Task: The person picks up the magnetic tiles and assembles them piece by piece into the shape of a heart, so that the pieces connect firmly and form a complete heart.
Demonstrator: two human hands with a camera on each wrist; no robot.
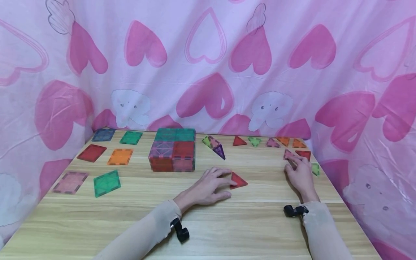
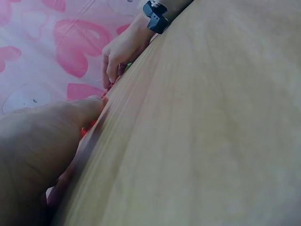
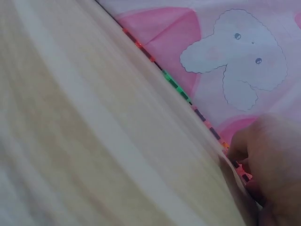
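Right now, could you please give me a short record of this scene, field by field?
Surface: wooden table, pink heart-print cloth behind it.
Left hand: flat on the table, fingertips touching a red triangle tile.
Right hand: fingers on a pink triangle tile near the right edge.
Centre: boxy block of joined square tiles.
Left side: loose square tiles lying flat, among them a green square tile.
Back row: small triangle tiles.

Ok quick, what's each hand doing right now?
Left hand: open, fingers resting on the red triangle tile.
Right hand: open, fingers touching the pink triangle tile.
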